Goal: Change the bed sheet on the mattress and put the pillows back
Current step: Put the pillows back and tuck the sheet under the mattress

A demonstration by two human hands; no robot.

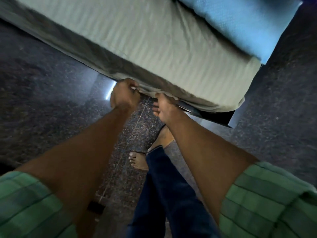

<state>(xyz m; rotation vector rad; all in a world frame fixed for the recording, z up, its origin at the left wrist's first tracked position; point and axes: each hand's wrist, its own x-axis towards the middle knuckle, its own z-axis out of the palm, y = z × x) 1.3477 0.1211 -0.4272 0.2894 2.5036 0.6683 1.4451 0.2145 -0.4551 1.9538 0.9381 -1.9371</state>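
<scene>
Fingers (132,86) of both hands curled on sheet (154,48) hem, tips hidden; pic blurred.

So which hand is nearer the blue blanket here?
Right. The right hand grips the sheet hem on the side toward the blue blanket; the left hand grips the hem farther from it.

Dim room, motion blur throughout, wide-angle warping at edges, glare on floor (109,91)

A bedroom: a sheeted bed (154,40) on a speckled stone floor (42,83).
</scene>
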